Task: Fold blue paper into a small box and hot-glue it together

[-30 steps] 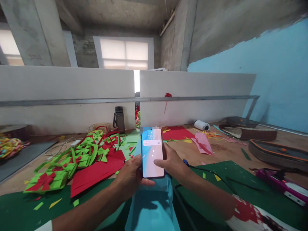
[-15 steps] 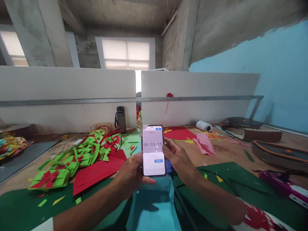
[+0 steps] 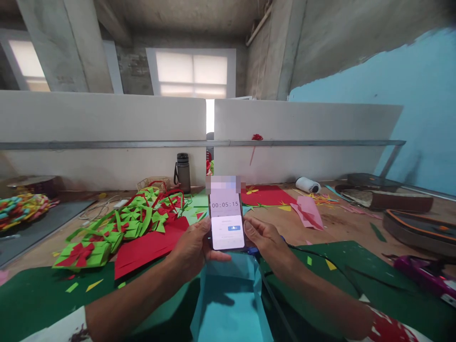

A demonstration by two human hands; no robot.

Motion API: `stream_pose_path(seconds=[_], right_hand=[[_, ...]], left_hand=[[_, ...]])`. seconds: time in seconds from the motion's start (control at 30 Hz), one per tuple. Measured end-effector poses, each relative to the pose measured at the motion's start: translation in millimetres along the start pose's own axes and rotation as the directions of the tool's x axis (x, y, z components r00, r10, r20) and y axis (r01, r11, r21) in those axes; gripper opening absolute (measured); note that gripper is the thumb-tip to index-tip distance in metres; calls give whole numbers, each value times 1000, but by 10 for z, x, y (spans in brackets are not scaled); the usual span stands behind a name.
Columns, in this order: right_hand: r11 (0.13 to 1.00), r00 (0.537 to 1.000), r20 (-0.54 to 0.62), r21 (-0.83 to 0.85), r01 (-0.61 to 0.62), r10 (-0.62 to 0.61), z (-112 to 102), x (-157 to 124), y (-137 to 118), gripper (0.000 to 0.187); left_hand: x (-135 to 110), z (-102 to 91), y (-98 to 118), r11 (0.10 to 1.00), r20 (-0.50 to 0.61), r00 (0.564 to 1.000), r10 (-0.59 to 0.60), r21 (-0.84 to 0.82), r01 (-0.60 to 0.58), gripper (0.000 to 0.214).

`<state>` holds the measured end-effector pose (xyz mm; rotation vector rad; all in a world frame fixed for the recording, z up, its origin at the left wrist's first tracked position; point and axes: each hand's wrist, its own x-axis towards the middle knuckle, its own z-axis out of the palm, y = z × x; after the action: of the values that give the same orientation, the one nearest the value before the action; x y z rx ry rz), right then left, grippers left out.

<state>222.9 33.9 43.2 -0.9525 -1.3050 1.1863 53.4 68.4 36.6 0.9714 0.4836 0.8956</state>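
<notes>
Both of my hands hold up a smartphone [image 3: 227, 227], its lit screen facing me and reading 00:05:15. My left hand [image 3: 192, 244] grips the phone's left edge, thumb along the side and a finger showing under the bottom. At the opposite edge, my right hand [image 3: 261, 235] is closed on it with the thumb by the screen. Below the phone lies a folded light-blue paper piece [image 3: 231, 299] with raised sides, shadowed by my hands. Left of my left hand are red paper sheets [image 3: 149, 249] and a pile of green paper bags with red bows [image 3: 135, 213].
A green cutting mat [image 3: 320, 294] covers the front of the table, with paper scraps on it. A dark bottle [image 3: 183, 173] stands at the back by the white partition [image 3: 107, 118]. Pink paper [image 3: 308, 213], a pouch [image 3: 420, 232] and a purple tool [image 3: 423, 275] lie right.
My view has shifted slightly, so the scene sits a little further right and higher. My right thumb has moved down to the phone's edge. The time shown is the same.
</notes>
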Motion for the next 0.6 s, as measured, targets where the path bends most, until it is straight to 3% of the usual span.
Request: stream_pose_path(seconds=[0.6], right_hand=[[996, 999, 37, -93, 8, -4, -90, 35, 10, 40]], left_hand=[[13, -6, 17, 1000, 2, 1000, -11, -4, 11, 42]])
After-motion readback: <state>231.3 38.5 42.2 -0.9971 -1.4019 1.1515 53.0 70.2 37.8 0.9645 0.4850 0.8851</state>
